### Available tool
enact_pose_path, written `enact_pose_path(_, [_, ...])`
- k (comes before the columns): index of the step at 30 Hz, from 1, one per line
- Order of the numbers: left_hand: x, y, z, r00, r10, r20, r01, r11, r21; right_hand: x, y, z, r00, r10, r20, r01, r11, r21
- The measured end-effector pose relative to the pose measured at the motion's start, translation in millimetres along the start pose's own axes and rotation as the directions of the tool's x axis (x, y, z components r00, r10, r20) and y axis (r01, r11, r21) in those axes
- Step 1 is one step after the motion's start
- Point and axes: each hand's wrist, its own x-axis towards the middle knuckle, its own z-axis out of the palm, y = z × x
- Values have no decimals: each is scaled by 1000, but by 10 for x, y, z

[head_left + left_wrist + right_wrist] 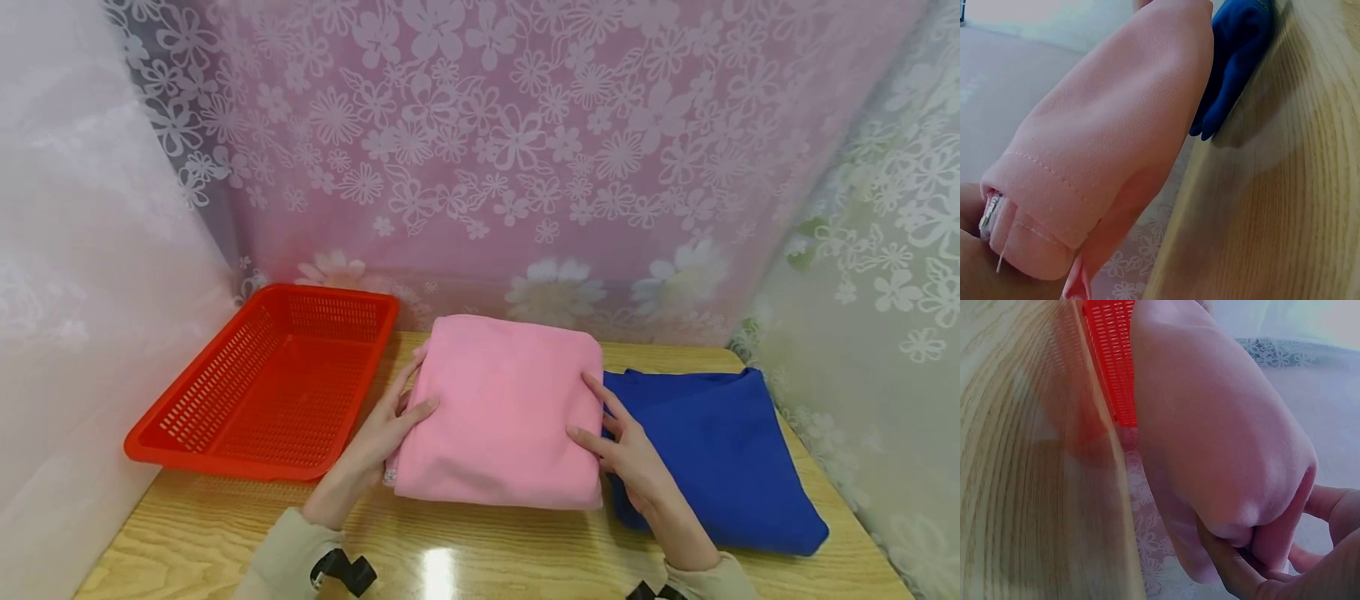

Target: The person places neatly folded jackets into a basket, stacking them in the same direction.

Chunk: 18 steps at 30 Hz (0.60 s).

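Observation:
A folded pink piece of clothing (510, 408) is held up above the wooden table between both hands. On its left side, my left hand (381, 435) grips the edge, thumb on the upper face and fingers along the side. My right hand (636, 457) pinches the right side, with its thumb on top and some fingers tucked under the folds. Close up, the left wrist view shows a stitched hem and a bit of metal zipper (991, 209) at the pink fabric's end. Folded layers (1272, 537) lie between thumb and fingers in the right wrist view.
To the left stands a red slotted plastic basket (360, 400) with nothing in it. Folded blue cloth (705, 458) lies on the table (480, 542) at the right, partly behind the right hand. Flowered curtains (480, 167) hang at the back and both sides.

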Motion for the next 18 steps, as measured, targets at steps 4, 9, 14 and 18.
enact_pose_path(4, [9,54,-28,1000,9,14,-9,1000,2,-1,-48,-13,1000,-20,11,20,1000,3])
enact_pose_path(9, [10,228,-95,999,37,23,-38,998,44,29,-200,11,998,-65,20,66,998,-6])
enact_pose_path(14, [13,479,-251,999,38,6,-38,994,105,112,-388,132,993,-115,33,114,993,25])
enact_pose_path(18, [-10,696,-466,999,0,-35,6,984,178,207,-532,330,986,-157,56,152,985,79])
